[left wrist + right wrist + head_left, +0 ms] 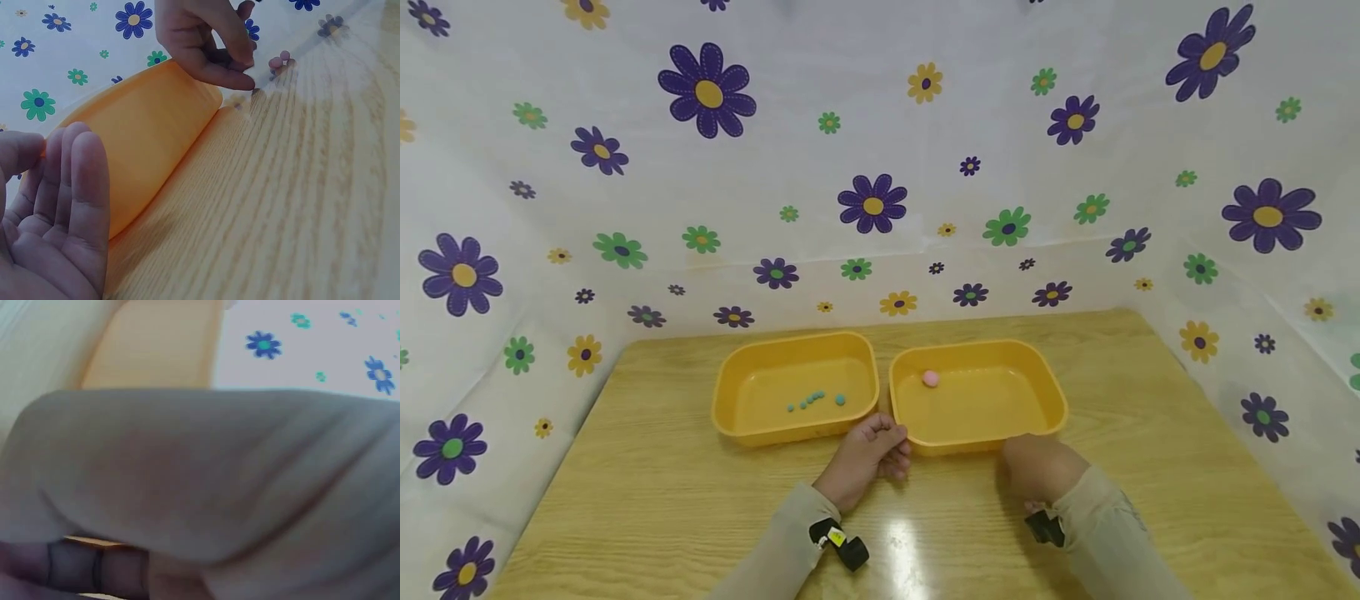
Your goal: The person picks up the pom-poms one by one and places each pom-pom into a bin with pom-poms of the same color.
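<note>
My left hand (pixel 867 457) pinches the near left corner of the right-hand yellow tray (pixel 1052 392) between thumb and forefinger, its other fingers slightly bent. Inside that tray, near its left end, lies a pink ball (pixel 931 379). My right hand (pixel 1041 468) is low over the table by the tray's near right corner. In the left wrist view the right hand (pixel 206 40) has bent fingers with tips close together; whether something small sits between them cannot be told. Small pink balls (pixel 279 60) lie on the table just beyond those fingertips. A sleeve fills most of the right wrist view.
Left of my left hand stands a second yellow tray (pixel 721 408), holding several small blue-green balls (pixel 840 400) of differing size. Both trays rest on a wooden table (pixel 647 492). A white flower-patterned cloth (pixel 805 175) encloses the table at the back and sides.
</note>
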Demonstrator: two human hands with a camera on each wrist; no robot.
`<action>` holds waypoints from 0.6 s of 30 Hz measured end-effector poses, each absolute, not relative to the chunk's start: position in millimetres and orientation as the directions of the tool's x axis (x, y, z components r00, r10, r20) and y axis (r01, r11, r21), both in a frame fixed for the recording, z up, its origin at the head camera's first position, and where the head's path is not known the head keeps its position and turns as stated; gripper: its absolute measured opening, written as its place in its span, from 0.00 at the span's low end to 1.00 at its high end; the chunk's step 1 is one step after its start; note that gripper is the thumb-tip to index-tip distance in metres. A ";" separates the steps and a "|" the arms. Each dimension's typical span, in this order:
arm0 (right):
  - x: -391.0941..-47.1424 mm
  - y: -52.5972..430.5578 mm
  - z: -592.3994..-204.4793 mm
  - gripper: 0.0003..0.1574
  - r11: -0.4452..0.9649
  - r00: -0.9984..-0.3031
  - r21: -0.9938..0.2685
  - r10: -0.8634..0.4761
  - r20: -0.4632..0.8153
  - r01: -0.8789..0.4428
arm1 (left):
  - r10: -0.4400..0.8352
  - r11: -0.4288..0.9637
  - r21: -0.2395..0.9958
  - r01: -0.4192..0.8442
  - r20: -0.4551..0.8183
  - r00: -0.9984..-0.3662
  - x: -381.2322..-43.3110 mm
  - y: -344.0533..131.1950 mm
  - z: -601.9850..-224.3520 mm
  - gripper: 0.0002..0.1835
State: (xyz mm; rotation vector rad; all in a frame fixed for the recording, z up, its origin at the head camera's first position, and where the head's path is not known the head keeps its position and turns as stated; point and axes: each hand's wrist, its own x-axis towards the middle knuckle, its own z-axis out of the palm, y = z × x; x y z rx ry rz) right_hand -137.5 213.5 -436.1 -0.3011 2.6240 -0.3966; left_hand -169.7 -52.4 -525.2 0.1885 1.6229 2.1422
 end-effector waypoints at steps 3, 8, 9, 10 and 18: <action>-134.6 213.1 -430.8 0.25 0.898 -0.858 -0.418 -0.320 -0.401 -0.140 | 0.425 -0.213 0.941 -0.264 -0.154 -0.892 -169.6 -52.3 -525.7 0.08; -137.2 218.6 -417.6 0.32 0.784 -0.814 -0.549 -0.503 -0.289 -0.290 | 0.428 -0.221 0.941 -0.255 -0.142 -0.893 -169.2 -52.5 -525.0 0.08; -138.1 220.8 -414.6 0.31 0.763 -0.804 -0.556 -0.535 -0.258 -0.330 | 0.428 -0.222 0.941 -0.255 -0.140 -0.893 -169.1 -52.6 -524.8 0.08; -139.0 222.6 -411.7 0.28 0.747 -0.800 -0.564 -0.553 -0.231 -0.353 | 0.429 -0.223 0.941 -0.254 -0.139 -0.893 -169.0 -52.5 -524.7 0.08; -149.0 228.3 -400.1 0.10 0.741 -0.857 -0.473 -0.512 0.062 -0.477 | 0.402 -0.230 0.940 -0.251 -0.143 -0.904 -168.2 -51.1 -526.1 0.08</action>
